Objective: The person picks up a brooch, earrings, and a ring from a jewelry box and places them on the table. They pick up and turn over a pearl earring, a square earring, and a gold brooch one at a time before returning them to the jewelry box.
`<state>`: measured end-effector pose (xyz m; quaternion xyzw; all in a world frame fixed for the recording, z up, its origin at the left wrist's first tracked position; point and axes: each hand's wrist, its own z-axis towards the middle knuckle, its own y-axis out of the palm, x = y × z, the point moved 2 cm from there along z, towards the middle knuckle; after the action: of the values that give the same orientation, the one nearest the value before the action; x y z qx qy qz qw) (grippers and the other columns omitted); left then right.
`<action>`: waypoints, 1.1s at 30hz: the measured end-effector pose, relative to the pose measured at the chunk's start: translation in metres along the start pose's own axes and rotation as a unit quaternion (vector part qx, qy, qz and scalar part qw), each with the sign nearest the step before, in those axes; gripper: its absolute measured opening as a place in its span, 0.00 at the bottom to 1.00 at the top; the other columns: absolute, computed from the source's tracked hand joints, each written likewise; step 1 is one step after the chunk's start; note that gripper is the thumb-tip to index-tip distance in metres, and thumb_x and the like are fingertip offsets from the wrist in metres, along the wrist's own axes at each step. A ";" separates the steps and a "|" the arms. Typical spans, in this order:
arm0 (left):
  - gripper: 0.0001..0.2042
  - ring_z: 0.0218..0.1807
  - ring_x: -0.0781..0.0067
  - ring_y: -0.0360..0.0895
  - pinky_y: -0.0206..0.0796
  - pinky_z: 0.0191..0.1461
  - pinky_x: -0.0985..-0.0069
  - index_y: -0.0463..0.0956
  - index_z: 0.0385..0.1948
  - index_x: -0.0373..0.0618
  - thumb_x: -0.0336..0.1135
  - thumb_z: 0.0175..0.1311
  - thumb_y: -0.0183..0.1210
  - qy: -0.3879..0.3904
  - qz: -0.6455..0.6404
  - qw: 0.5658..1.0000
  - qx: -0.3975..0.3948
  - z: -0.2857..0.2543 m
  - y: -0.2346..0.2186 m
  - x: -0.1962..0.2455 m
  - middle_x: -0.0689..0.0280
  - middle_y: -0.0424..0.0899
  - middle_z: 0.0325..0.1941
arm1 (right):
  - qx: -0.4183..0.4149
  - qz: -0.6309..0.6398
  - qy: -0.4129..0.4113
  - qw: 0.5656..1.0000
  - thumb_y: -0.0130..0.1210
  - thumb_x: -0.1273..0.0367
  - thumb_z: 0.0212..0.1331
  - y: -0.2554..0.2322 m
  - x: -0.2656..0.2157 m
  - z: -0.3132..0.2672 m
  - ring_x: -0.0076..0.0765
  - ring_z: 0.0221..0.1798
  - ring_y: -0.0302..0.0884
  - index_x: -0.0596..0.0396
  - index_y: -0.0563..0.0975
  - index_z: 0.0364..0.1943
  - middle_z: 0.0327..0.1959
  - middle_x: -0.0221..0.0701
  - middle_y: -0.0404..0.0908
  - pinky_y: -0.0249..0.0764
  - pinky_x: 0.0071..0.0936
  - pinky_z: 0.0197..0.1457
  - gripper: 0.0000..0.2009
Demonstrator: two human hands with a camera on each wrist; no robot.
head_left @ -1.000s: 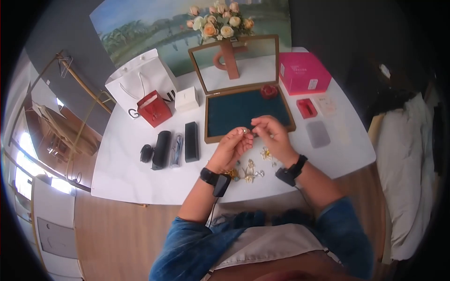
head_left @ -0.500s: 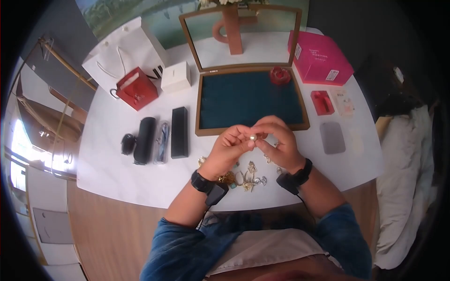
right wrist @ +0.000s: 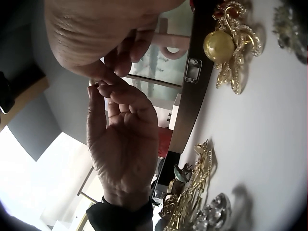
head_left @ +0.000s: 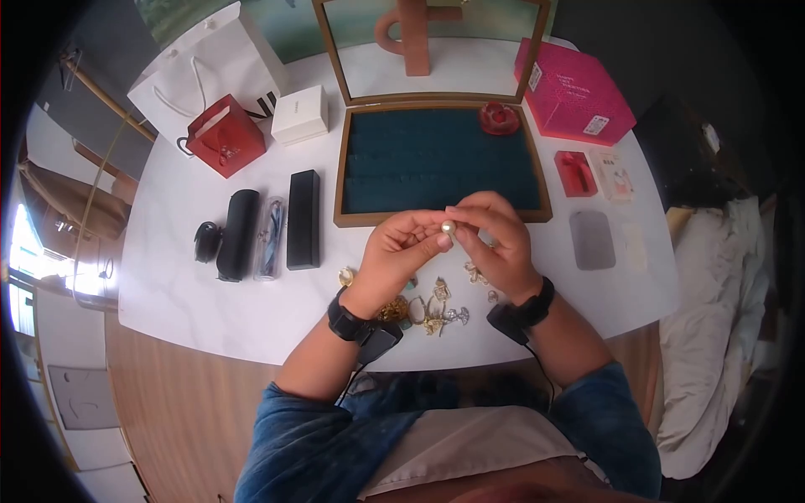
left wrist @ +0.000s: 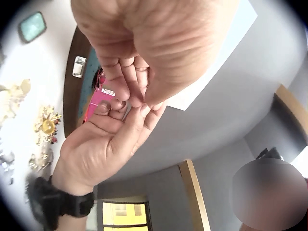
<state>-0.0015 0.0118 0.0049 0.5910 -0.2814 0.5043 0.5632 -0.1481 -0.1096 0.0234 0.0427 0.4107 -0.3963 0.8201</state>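
- A person's left hand (head_left: 392, 258) and right hand (head_left: 505, 251) pinch a pearl (head_left: 449, 227) between their fingertips, above a white table (head_left: 184, 293), near an open wooden display case (head_left: 356, 220).
- Should the fingertips shift on its smooth, round surface, the pearl could slip and roll among the gold jewelry (head_left: 433, 324) below.
- The right-wrist view reveals a metal latch plate (right wrist: 193, 70) on the case's front, hidden in the head view, which alone shows the pearl clearly.
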 end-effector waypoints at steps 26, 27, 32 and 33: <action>0.11 0.44 0.80 0.78 0.71 0.54 0.79 0.84 0.54 0.38 0.31 0.77 0.61 -0.059 -0.093 0.994 -0.021 0.000 0.003 -0.002 0.67 0.88 0.45 | 0.006 0.076 0.021 0.997 0.63 0.79 0.64 0.003 0.004 -0.002 0.24 0.43 0.79 0.56 0.84 0.51 0.45 0.31 0.80 0.75 0.21 0.45 0.12; 0.11 0.44 0.79 0.78 0.71 0.54 0.79 0.84 0.55 0.39 0.30 0.77 0.61 -0.059 -0.097 0.993 -0.022 -0.001 0.002 -0.003 0.67 0.88 0.46 | 0.004 0.074 0.019 0.997 0.62 0.79 0.65 0.003 0.001 -0.001 0.24 0.42 0.79 0.56 0.85 0.51 0.45 0.31 0.80 0.75 0.21 0.45 0.12; 0.12 0.45 0.79 0.78 0.71 0.54 0.78 0.84 0.56 0.39 0.30 0.77 0.61 -0.053 -0.108 0.992 -0.035 -0.001 0.000 -0.007 0.66 0.88 0.48 | -0.001 0.065 0.006 0.998 0.61 0.79 0.65 0.002 0.001 0.000 0.23 0.42 0.78 0.55 0.85 0.53 0.44 0.30 0.80 0.75 0.20 0.44 0.13; 0.12 0.45 0.79 0.78 0.71 0.54 0.78 0.84 0.56 0.39 0.30 0.77 0.61 -0.051 -0.108 0.992 -0.034 -0.001 0.000 -0.007 0.66 0.88 0.49 | 0.000 0.067 0.008 0.998 0.61 0.79 0.65 0.002 0.000 0.000 0.22 0.41 0.78 0.55 0.85 0.53 0.44 0.30 0.80 0.75 0.20 0.44 0.14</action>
<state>-0.0042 0.0113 -0.0022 0.6234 -0.2613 0.3993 0.6194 -0.1471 -0.1081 0.0230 0.0730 0.4135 -0.3404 0.8413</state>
